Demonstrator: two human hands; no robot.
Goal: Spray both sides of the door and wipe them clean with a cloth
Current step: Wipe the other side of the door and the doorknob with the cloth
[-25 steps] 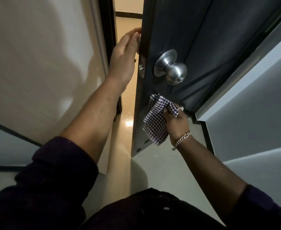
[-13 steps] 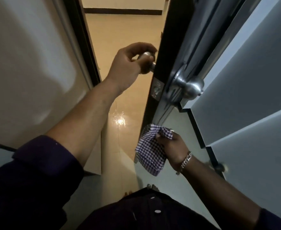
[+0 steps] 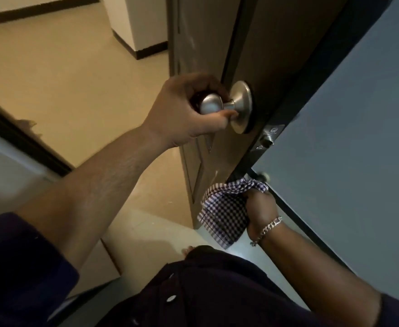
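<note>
The brown door stands open in front of me, its outer face toward the camera. My left hand grips the silver round door knob on that face. Lower down, my right hand holds a bunched blue-and-white checked cloth beside the door's dark edge, below the metal latch plate. A chain bracelet sits on my right wrist. No spray bottle is in view.
A grey-blue wall runs along the right, with a dark skirting line. A beige tiled floor lies beyond the doorway, with a white pillar at the back. The dark door frame crosses on the left.
The door has swung so that its other face now shows. My left hand went from the door's edge to gripping the knob. My right hand with the cloth dropped lower, by the door's edge.
</note>
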